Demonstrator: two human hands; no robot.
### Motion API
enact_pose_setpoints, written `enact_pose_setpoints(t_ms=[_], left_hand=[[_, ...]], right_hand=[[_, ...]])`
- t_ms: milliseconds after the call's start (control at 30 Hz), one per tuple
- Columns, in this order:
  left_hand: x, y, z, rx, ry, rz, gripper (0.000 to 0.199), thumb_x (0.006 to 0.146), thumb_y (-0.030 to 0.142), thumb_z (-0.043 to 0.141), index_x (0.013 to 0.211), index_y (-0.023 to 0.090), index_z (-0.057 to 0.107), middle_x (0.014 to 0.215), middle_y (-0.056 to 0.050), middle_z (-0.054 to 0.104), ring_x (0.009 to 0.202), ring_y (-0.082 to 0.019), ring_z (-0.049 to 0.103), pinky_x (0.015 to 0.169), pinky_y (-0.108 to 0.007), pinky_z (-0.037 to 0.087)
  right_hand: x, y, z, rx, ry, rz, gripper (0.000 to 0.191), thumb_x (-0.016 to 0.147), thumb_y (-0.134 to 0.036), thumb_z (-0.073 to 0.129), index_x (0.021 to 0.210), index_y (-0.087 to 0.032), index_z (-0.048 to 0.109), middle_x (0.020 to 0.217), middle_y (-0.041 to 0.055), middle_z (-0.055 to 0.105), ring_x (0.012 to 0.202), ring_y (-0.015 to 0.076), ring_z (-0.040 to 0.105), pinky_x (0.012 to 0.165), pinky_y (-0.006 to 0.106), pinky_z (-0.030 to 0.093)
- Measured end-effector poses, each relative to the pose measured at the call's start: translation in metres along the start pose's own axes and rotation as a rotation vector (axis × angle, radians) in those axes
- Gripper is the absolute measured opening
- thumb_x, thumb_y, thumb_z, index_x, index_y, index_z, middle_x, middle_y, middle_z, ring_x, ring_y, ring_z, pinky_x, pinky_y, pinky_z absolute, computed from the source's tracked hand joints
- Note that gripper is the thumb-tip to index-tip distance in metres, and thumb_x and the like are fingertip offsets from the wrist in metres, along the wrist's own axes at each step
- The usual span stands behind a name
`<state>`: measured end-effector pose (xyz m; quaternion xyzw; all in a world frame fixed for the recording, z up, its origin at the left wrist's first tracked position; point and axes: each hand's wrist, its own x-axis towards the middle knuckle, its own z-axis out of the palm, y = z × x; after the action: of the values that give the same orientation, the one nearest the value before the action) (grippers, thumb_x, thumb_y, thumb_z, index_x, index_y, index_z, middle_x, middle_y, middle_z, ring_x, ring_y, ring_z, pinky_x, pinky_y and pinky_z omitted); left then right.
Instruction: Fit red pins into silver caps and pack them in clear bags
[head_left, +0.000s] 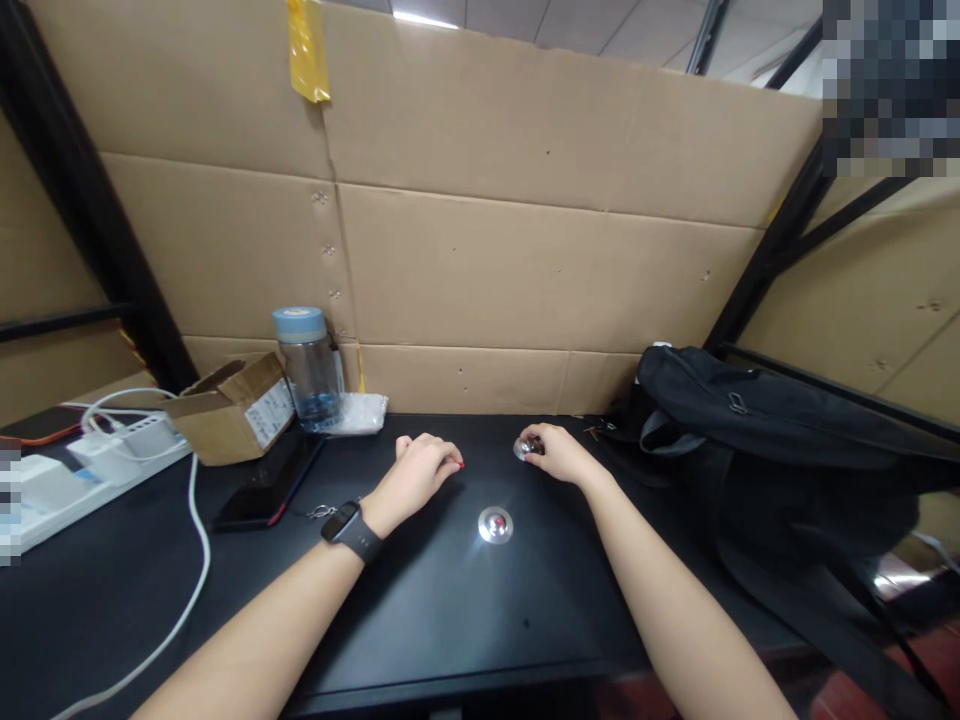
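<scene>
My left hand [429, 464], a dark watch on its wrist, is closed in a pinch above the black tabletop [420, 640]. A small red piece [460, 464] shows at its fingertips, too small to name more exactly. My right hand [559, 452] grips a small shiny metal round piece [522, 448] at its rim, partly hidden by the fingers. Between and nearer than both hands, a shiny metal round piece [491, 532] rests on the tabletop, with a red spot near its middle. Whether that spot is an object or a reflection is unclear.
At left stand an open cardboard box [225, 425], a blue-lidded bottle [304, 370], a phone [266, 490] and a white power strip [112, 465] with a cable. A black bag [757, 430] fills the right side. Cardboard panels [480, 270] wall the back.
</scene>
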<state>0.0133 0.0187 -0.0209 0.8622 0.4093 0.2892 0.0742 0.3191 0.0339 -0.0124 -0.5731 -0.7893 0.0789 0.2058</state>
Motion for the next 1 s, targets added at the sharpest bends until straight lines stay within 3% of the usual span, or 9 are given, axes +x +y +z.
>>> enact_pose_setpoints(t_ms=[267, 467, 633, 1000], left_hand=[[0.002, 0.006, -0.007, -0.028, 0.046, -0.057, 0.021, 0.097, 0.035, 0.055, 0.088, 0.028, 0.073, 0.093, -0.003, 0.075, 0.097, -0.024, 0.062, 0.086, -0.038, 0.033], [0.005, 0.013, -0.005, -0.245, 0.247, -0.228, 0.018, 0.094, 0.039, 0.060, 0.091, 0.028, 0.074, 0.111, -0.002, 0.069, 0.106, -0.023, 0.063, 0.089, -0.037, 0.042], [0.006, 0.017, -0.005, -0.293, 0.266, -0.205, 0.016, 0.093, 0.035, 0.062, 0.088, 0.027, 0.075, 0.109, -0.003, 0.065, 0.103, -0.021, 0.063, 0.091, -0.036, 0.046], [0.004, 0.020, -0.002, -0.324, 0.254, -0.149, 0.016, 0.092, 0.034, 0.062, 0.090, 0.026, 0.076, 0.108, -0.005, 0.061, 0.106, -0.022, 0.059, 0.095, -0.037, 0.046]], right_hand=[[-0.001, -0.007, -0.004, 0.088, 0.102, -0.036, 0.031, 0.076, -0.015, 0.071, 0.106, -0.023, 0.070, 0.107, 0.0068, 0.072, 0.093, 0.0206, 0.067, 0.085, 0.032, 0.051], [-0.005, -0.063, 0.009, 0.570, 0.210, -0.204, 0.037, 0.081, -0.026, 0.072, 0.117, -0.025, 0.066, 0.118, 0.0074, 0.069, 0.098, 0.0216, 0.068, 0.080, 0.034, 0.057], [-0.015, -0.104, 0.027, 0.835, 0.228, -0.235, 0.041, 0.082, -0.031, 0.075, 0.121, -0.026, 0.064, 0.122, 0.0086, 0.070, 0.107, 0.0246, 0.069, 0.085, 0.039, 0.058], [-0.013, -0.102, 0.035, 0.868, 0.252, -0.231, 0.043, 0.078, -0.028, 0.080, 0.118, -0.024, 0.064, 0.121, 0.0096, 0.070, 0.106, 0.0247, 0.070, 0.083, 0.037, 0.059]])
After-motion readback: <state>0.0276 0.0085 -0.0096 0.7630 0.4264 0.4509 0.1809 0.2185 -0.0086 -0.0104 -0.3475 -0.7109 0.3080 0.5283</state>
